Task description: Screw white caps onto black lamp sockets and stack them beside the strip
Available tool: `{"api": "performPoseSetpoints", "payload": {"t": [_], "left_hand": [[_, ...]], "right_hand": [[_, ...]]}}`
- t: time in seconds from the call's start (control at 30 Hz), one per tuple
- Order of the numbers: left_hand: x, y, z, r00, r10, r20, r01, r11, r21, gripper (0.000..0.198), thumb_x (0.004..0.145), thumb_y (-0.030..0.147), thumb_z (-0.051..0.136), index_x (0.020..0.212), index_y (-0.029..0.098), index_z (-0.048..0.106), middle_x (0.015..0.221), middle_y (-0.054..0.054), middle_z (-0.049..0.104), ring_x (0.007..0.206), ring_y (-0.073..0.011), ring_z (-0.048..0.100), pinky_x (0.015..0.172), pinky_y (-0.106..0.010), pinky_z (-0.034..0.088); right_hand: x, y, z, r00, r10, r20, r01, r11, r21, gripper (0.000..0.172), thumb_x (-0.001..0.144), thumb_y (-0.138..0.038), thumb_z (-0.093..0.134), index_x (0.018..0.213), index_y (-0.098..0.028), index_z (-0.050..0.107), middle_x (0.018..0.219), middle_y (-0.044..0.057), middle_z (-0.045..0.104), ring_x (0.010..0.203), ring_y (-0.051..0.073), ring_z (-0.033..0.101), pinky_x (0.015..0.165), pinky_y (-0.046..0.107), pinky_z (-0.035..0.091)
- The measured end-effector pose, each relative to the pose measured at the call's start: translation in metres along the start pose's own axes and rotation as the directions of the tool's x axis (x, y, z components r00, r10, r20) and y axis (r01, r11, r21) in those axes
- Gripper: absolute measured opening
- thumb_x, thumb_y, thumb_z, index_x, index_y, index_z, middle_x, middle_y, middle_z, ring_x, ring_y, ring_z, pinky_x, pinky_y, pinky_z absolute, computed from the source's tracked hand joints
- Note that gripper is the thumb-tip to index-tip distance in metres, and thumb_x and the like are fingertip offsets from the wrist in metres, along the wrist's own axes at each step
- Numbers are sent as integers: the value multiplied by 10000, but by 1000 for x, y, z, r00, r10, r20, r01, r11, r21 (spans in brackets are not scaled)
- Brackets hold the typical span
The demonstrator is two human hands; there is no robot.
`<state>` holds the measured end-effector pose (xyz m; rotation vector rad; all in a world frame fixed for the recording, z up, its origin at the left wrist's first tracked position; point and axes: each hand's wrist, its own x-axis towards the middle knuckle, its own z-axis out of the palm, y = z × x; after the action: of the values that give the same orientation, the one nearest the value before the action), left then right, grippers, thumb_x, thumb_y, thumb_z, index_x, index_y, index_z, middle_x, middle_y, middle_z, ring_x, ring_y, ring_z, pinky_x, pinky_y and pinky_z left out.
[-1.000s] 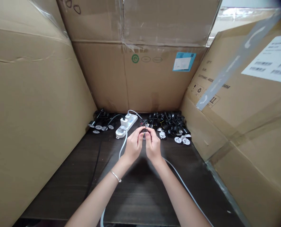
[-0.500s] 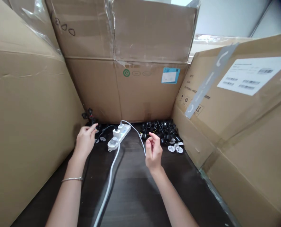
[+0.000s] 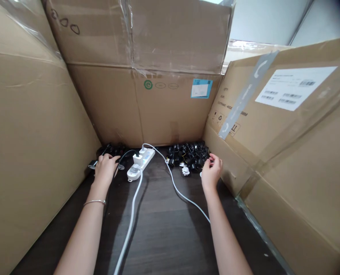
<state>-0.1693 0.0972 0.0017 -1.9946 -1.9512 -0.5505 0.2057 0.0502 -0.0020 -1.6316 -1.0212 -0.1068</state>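
My 2 hands are now apart, no more together in the middle around the dark round piece like 1 second ago. My left hand has gone to the left side and lies at the left group of black electrical parts. My right hand has gone to the right end of the bigger pile of black electrical parts, with its fingers bent just beside it. I cannot find the dark round piece now; maybe it is inside 1 of my hands, but I cannot tell. Also I cannot tell if each hand is closed on something, because the back of the hand covers this. The white round part by my right hand is mostly hidden. The white power strip lies between my hands, and a white cable runs over the dark table
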Motion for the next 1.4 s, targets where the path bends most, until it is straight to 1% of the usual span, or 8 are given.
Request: {"api": "performPoseSetpoints", "payload": {"t": [0.37, 0.57, 0.7, 0.8, 0.93, 1.1, 1.27, 1.4], "left_hand": [[10, 4, -51, 902, -186, -389, 95, 965, -243, 341, 832, 201, 371, 1003, 147, 661, 964, -116, 626, 876, -242, 474, 801, -360, 395], [2, 63, -84, 861, -122, -494, -71, 932, -355, 308, 854, 200, 363, 966, 144, 644, 966, -94, 628, 917, -231, 483, 844, -348, 380], [-31, 126, -74, 951, 43, -306, -227, 769, -598, 270, 857, 221, 398, 972, 157, 634, 951, -76, 626, 932, -214, 508, 860, -335, 383], [-54, 159, -54, 984, 167, 64, -16, 438, -899, 370, 848, 317, 464, 1191, 191, 519, 1051, -79, 597, 887, -180, 561, 802, -298, 428], [-63, 170, -31, 914, 101, 394, 400, -41, -916, 344, 826, 355, 495, 1105, 165, 562, 995, -78, 610, 810, -164, 586, 641, -232, 463], [-59, 159, -23, 881, 48, 470, 472, -107, -875, 213, 784, 300, 551, 758, 107, 638, 666, -41, 607, 564, -117, 546, 461, -189, 377], [-59, 158, -29, 805, 128, 580, 594, -192, -782, 240, 802, 311, 505, 842, 100, 612, 716, -73, 641, 486, -127, 578, 396, -190, 325], [-57, 157, -35, 707, 209, 675, 702, -316, -638, 323, 840, 381, 455, 870, 93, 598, 788, -103, 649, 541, -127, 604, 402, -180, 351]], "right_hand": [[-8, 22, 17, 966, -28, 258, 47, 996, -69, 262, 747, -246, 491, 960, -157, 614, 975, 117, 461, 921, 222, 446, 868, 376, 360], [0, 21, 20, 983, 12, 183, -33, 993, 113, 186, 737, -257, 481, 867, -138, 536, 854, 85, 498, 811, 187, 485, 801, 347, 403], [-1, 3, 17, 989, 7, 147, -52, 952, 302, 310, 810, -351, 407, 1012, -122, 459, 988, 114, 514, 797, 142, 528, 708, 276, 450], [-22, -26, 14, 969, -101, 224, 3, 916, 401, 288, 764, -364, 521, 949, -144, 508, 947, 76, 545, 786, 128, 536, 681, 240, 460], [-61, -63, 10, 772, -390, 502, 102, 856, 507, 171, 741, -235, 543, 889, -169, 597, 923, 48, 552, 754, 114, 533, 656, 227, 462], [-70, -72, 9, 603, -456, 654, 67, 847, 528, 236, 754, -240, 525, 960, -173, 620, 858, 28, 614, 716, 113, 560, 633, 222, 464], [-42, -48, 4, 775, -188, 604, 94, 978, 184, 219, 798, -245, 442, 869, -165, 634, 810, 44, 609, 668, 128, 534, 631, 254, 431], [-36, -27, 3, 828, -52, 558, 118, 990, -82, 155, 665, -61, 514, 716, -154, 628, 877, 108, 564, 841, 207, 525, 715, 315, 398]]}}
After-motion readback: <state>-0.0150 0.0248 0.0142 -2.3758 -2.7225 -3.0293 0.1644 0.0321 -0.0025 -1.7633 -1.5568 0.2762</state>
